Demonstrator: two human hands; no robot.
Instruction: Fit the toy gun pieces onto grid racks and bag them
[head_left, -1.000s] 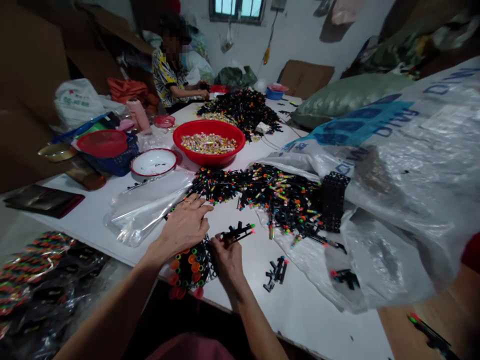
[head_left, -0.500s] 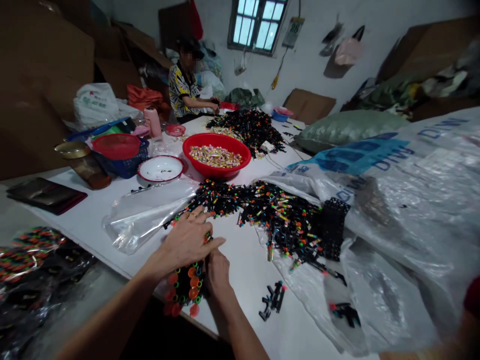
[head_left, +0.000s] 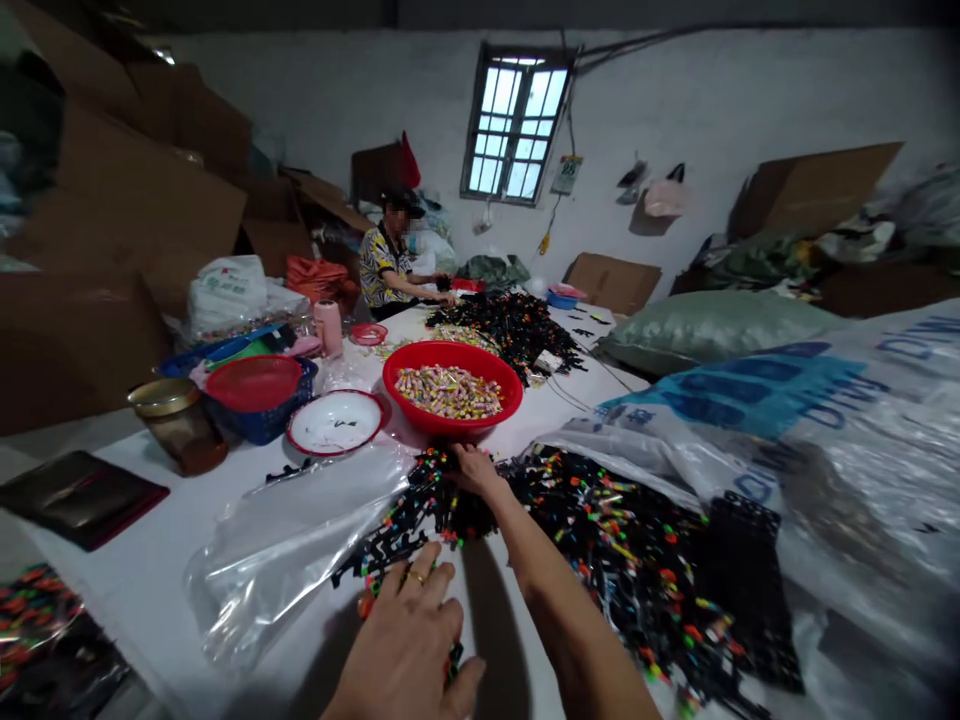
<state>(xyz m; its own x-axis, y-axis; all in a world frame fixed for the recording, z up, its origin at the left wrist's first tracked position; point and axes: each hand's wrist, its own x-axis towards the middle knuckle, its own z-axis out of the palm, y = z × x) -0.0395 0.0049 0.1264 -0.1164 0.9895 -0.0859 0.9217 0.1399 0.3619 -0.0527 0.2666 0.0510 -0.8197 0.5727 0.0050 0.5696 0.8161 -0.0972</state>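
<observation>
In the head view, we see the left hand (head_left: 405,640) towards seven o'clock, fingers spread, mostly hiding some colour-tipped pieces (head_left: 367,600) (whether it grips them, we cannot tell). The right hand (head_left: 476,467), at six o'clock near centre, is in the black parts pile (head_left: 465,515), its fingertips obscured and grasp unclear.

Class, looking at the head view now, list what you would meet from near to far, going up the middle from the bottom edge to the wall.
Left hand → right hand → red basin → far heap of black pieces → barred window.
</observation>
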